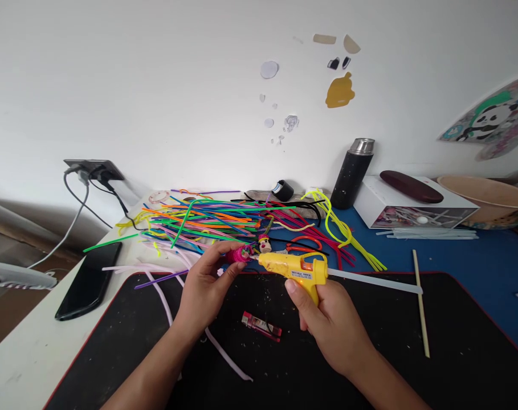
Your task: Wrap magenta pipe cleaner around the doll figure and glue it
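Observation:
In my right hand [327, 310] is a yellow hot glue gun [290, 269], its fingers wrapped round the handle. A long translucent glue stick [372, 280] sticks out of its back end. The fingers of my left hand [209, 279] pinch a small magenta pipe-cleaner figure [240, 254]. The gun's nozzle meets the figure's right side; whether it touches I cannot tell. Just behind stands a second small figure [264, 244] with a pale face and a yellow and pink top. Below the hands a red lighter [261, 326] lies on the black mat [327, 376].
Many coloured pipe cleaners [207, 219] are heaped behind the hands, with orange-handled scissors [305, 244] beside them. A phone [89, 279] lies left. At the right are a thin wooden stick [421, 307], a black flask [353, 173], a white box [408, 202] and a bowl [489, 193].

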Demonstrator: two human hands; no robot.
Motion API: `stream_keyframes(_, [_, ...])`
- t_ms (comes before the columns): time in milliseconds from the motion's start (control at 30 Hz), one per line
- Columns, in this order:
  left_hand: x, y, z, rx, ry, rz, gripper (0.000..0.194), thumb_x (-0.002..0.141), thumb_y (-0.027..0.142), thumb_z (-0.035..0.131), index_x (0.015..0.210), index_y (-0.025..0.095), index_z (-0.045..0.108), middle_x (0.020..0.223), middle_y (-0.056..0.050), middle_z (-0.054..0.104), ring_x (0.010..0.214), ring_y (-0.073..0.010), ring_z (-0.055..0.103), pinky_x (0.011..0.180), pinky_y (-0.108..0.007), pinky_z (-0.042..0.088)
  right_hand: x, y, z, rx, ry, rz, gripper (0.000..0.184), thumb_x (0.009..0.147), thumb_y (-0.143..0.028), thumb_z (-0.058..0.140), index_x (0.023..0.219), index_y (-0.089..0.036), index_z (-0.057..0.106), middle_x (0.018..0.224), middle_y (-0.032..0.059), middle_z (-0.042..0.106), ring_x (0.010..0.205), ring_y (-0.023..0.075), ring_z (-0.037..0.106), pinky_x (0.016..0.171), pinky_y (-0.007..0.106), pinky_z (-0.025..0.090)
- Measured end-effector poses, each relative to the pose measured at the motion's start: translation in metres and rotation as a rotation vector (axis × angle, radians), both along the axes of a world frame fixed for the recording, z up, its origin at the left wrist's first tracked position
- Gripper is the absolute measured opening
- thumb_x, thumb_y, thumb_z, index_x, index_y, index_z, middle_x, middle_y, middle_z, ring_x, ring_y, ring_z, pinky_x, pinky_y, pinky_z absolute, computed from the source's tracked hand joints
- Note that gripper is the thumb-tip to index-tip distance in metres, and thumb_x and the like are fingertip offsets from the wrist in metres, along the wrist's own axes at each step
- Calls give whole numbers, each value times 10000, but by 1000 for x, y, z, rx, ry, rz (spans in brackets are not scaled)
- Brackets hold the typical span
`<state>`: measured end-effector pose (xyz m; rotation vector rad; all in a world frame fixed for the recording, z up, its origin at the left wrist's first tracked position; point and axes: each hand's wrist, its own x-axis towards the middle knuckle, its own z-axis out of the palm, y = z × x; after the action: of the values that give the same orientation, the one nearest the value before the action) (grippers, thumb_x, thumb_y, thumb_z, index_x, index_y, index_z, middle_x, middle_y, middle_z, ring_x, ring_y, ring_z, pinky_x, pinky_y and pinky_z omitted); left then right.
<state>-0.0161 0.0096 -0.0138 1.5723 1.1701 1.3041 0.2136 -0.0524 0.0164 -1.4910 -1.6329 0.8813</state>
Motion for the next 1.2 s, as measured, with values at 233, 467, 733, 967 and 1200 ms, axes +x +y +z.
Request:
stream_keyframes(233, [-1,-1,0,12,0,-6,199,939,328,785,1132,276,787,1124,-42,761,1079,-227,707,961,-335,566,0,2,0,3,-15,-13,573,1035,-617,468,580,-269,482,417,-17,500,401,162,516,484,314,385])
stream_keyframes(467, [0,-1,-1,18,-2,-17,203,938,330,786,1134,274,785,1132,-50,767,1082,-233,700,960,-345,568,0,3,-2,-6,-24,-35,590,1027,-653,455,587,-261,494,431,-8,520,421,164,528,503,313,390])
stream_keyframes(733, [-1,-4,-1,26,20,-16,207,941,303,779,1147,285,786,1136,-41,773,1085,-227,703,956,-332,555,2,2,-4,7,-24,-48,589,1026,-652,467,591,-256,500,427,-19,493,416,154,502,483,303,366])
stream_keyframes(967, [-1,-3,-2,53,26,-19,213,945,281,771,1155,308,789,1141,-27,774,1095,-213,703,966,-313,544,2,2,-4,4,-26,-47,585,1028,-642,471,590,-255,502,423,-27,472,406,147,486,475,296,363])
stream_keyframes(1200, [-1,-3,-2,57,26,-21,213,940,283,773,1150,311,788,1142,-35,772,1099,-218,710,970,-323,554,1,3,-2,9,-11,-57,585,1018,-640,482,578,-256,494,426,-22,482,407,146,498,458,285,360])
